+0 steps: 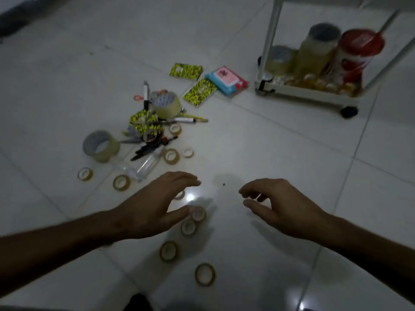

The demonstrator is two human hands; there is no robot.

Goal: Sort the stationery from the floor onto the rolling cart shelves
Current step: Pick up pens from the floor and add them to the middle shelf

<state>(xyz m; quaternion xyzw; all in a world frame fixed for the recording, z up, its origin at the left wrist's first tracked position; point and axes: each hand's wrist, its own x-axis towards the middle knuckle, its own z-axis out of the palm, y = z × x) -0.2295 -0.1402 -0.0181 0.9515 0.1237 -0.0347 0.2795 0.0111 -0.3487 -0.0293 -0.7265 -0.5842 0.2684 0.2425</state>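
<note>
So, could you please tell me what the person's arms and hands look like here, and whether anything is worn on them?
Both forearms are bare as far as the picture shows, with no sleeves in view. The left hand and right hand wear no gloves, and no watch, ring or bracelet shows, though the dim, blurred picture could hide something small.

Stationery on the floor, ahead of me to the left: a heap of pens and markers lying crossed, with a yellow-and-black patterned packet in it and a wide roll of tan tape propped tilted on top. A second wide roll lies on its side just left of the heap. Two more patterned packets lie flat beyond it, beside a blue-and-pink pack. Small tape rings lie flat and scattered nearer me.

Rolling cart, white, upper right: bottom shelf holds stacked wide tape rolls, a red stack, and small rings along the front.
</note>
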